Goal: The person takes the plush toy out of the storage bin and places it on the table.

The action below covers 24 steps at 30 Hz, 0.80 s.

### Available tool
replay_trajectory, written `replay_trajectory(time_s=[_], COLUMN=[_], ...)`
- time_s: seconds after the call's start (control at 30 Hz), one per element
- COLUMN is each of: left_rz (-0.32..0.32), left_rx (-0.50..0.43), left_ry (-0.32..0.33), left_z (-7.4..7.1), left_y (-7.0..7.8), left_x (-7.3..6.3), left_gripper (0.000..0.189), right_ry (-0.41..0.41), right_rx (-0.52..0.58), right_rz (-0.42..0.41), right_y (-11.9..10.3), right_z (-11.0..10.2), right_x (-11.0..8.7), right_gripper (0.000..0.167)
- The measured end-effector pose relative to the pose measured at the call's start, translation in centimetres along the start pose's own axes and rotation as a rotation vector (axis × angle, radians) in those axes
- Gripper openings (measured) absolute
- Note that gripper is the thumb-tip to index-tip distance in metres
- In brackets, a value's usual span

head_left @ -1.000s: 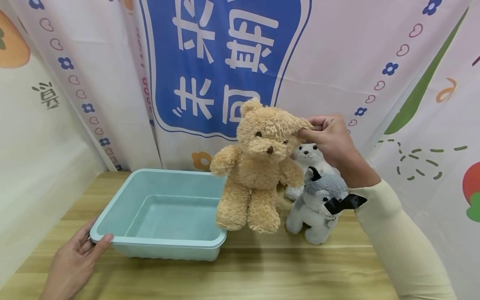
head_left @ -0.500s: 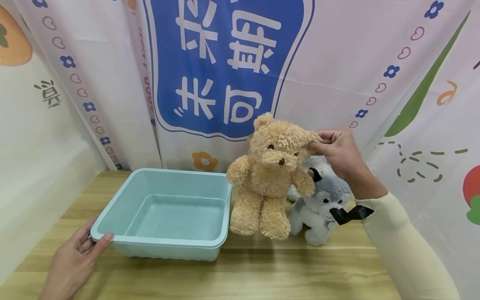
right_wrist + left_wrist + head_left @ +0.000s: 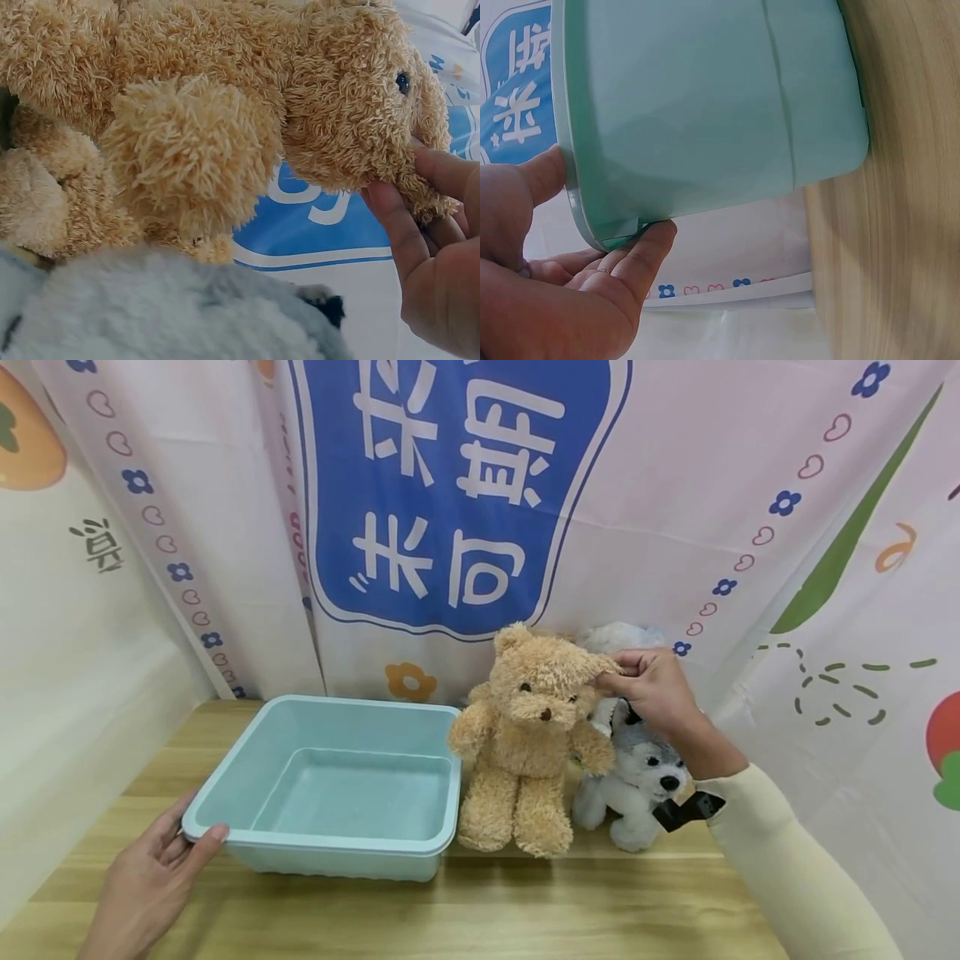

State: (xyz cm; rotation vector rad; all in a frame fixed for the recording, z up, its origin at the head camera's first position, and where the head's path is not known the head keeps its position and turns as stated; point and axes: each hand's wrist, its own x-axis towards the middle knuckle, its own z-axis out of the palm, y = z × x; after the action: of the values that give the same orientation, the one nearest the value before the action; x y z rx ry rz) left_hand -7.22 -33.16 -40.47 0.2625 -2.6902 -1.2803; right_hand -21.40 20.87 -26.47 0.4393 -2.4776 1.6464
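My right hand point(image 3: 651, 687) pinches the ear of a tan teddy bear point(image 3: 529, 743). The bear hangs upright, its feet at about table level; contact with the table cannot be told. In the right wrist view, thumb and fingertips close on the ear of the bear point(image 3: 337, 97). My left hand point(image 3: 150, 868) grips the near left corner of a light blue-green plastic tub point(image 3: 337, 843), thumb on the rim. The left wrist view shows the fingers of the left hand point(image 3: 577, 277) beneath the rim of the tub point(image 3: 690, 97). Nothing lies in the tub.
A grey and white plush husky point(image 3: 637, 785) sits right of the bear, partly behind my right forearm. Behind it is a white plush toy point(image 3: 618, 635), mostly hidden. More tan plush point(image 3: 52, 180) shows behind the bear. A printed curtain point(image 3: 637, 510) backs the wooden table point(image 3: 360, 918).
The teddy bear has moved right, then down and slightly back left, with my right hand holding its ear. My left hand and the tub have stayed in place.
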Motion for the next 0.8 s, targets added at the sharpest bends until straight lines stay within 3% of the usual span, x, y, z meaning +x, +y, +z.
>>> replay_trajectory(time_s=[0.33,0.43,0.8], left_rz=[0.012,0.017,-0.005], left_rx=[0.011,0.009,0.019], left_ry=[0.006,0.010,0.000], left_z=[0.0,0.0,-0.1], left_y=[0.1,0.1,0.2], left_x=[0.0,0.0,0.0], left_gripper=[0.079,0.078,0.080], right_ry=[-0.009,0.003,-0.036], right_rx=[-0.107,-0.132,-0.183], right_rz=[0.072,0.048,0.081], right_y=[1.0,1.4,2.3], right_z=[1.3,1.5,1.0], right_x=[-0.4,-0.4,-0.9], right_gripper=[0.023,0.020,0.020])
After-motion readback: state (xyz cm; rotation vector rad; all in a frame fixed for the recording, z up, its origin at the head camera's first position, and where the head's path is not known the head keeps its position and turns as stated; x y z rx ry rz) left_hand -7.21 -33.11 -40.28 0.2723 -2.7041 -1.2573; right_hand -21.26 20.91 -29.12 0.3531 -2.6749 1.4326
